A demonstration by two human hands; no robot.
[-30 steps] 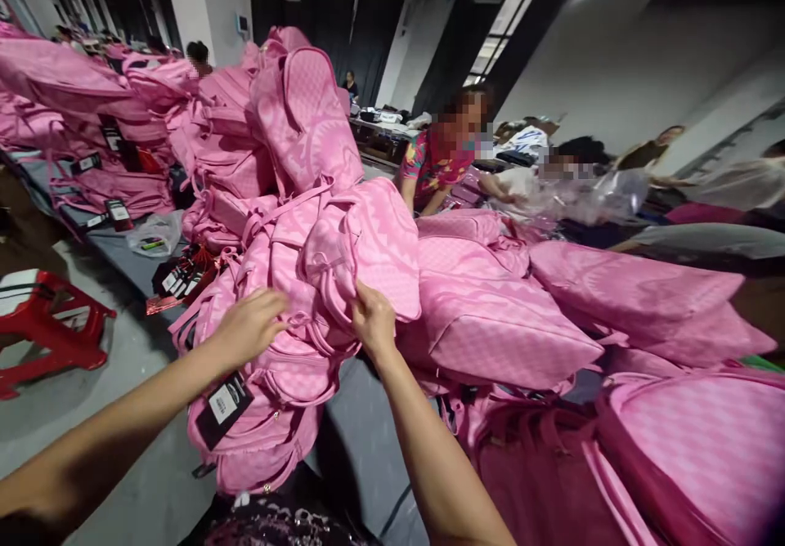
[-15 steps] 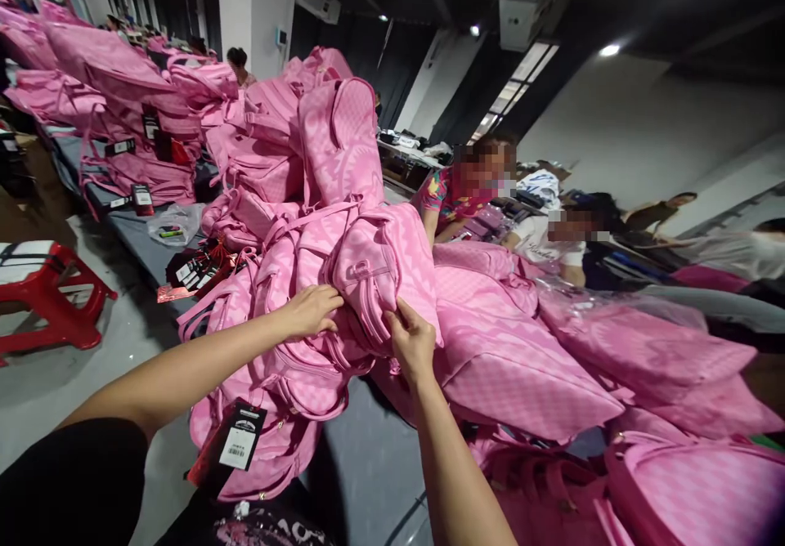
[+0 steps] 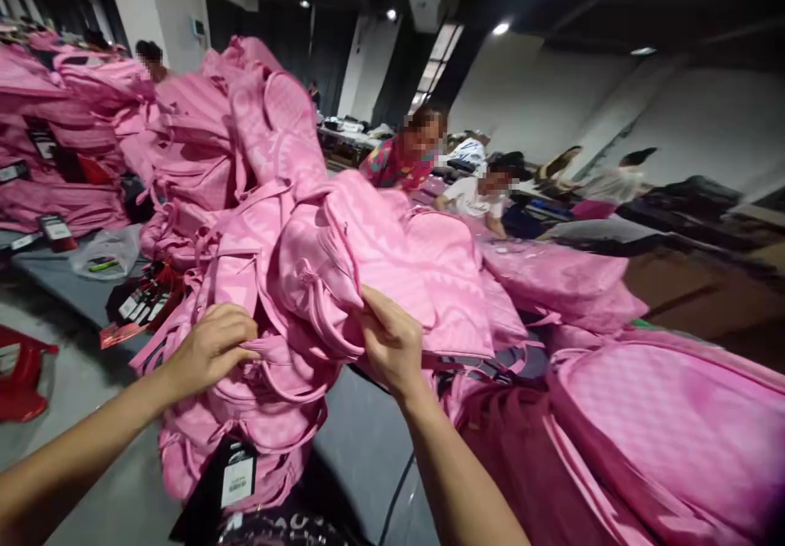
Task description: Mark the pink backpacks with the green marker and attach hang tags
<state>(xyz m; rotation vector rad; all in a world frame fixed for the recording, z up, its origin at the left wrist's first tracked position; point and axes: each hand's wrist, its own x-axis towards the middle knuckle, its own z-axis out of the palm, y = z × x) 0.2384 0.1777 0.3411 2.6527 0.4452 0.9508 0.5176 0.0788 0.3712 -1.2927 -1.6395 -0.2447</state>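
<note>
A pink patterned backpack (image 3: 322, 260) lies tilted on a heap of similar bags in front of me. My right hand (image 3: 392, 342) is closed on its near right edge, thumb on top and the fingers partly hidden. Further left, my left hand (image 3: 214, 346) pinches the pink fabric of a bag in the stack; whether this is a strap or a seam I cannot make out. Below it, a black hang tag with a white barcode label (image 3: 238, 481) dangles from the stacked backpacks (image 3: 270, 440).
Several pink backpacks (image 3: 675, 423) lie on the grey table (image 3: 361, 440) at right. Left are a bunch of tags (image 3: 144, 301), a clear plastic bag (image 3: 107, 252) and a red stool (image 3: 24, 374) on the floor. Two people (image 3: 401, 154) work across the table.
My view has swung right, so the scene sits further left. My left hand has moved away from my right hand, to a bag lower in the stack. The backpack at my right hand has tipped over.
</note>
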